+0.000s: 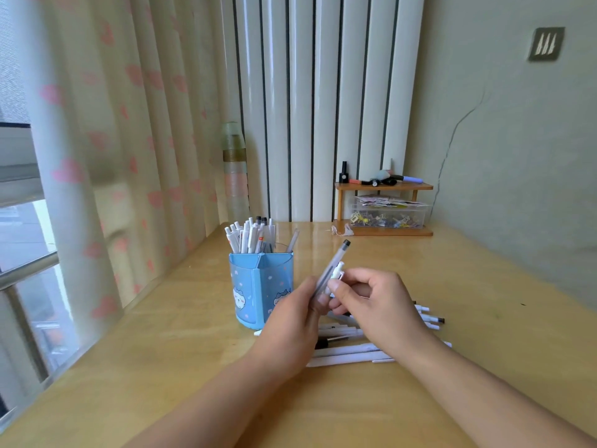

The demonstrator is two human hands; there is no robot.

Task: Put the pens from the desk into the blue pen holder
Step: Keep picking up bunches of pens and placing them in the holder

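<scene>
On desk (168,367), mid-field: both my hands, raised together just right of the holder (258,286).

Item 1. Left hand (290,321). Fingers curled round the lower barrel of a clear pen (331,270). Long axis runs up and to the right, black cap topmost, tip hidden in my grip.

Item 2. Right hand (378,302). Fingers curled, pinching a white pen (338,272) whose top end shows just beside the clear pen's barrel. The two hands touch or nearly so; whether the right also steadies the clear pen I cannot tell.

Item 3. Holder, blue, cat print, split into compartments. Left-rear compartment packed with upright white pens; right-rear one holds a single clear pen leaning against the rim. It stands to the left of, and a little beyond, my hands, mouth upward.

Item 4. Loose pens (349,350), white with some black caps, lying flat beneath and just behind my hands, long axes mostly left to right.

Item 5. Background: curtain (129,140), small wooden shelf (384,185) with a clear box at the far wall.

Note on the coming move, as I judge it: the left hand is nearer the holder, and its pen already stands near upright. A short carry left and forward, cap up, then a drop into a compartment should do it. Many pens remain to move.
</scene>
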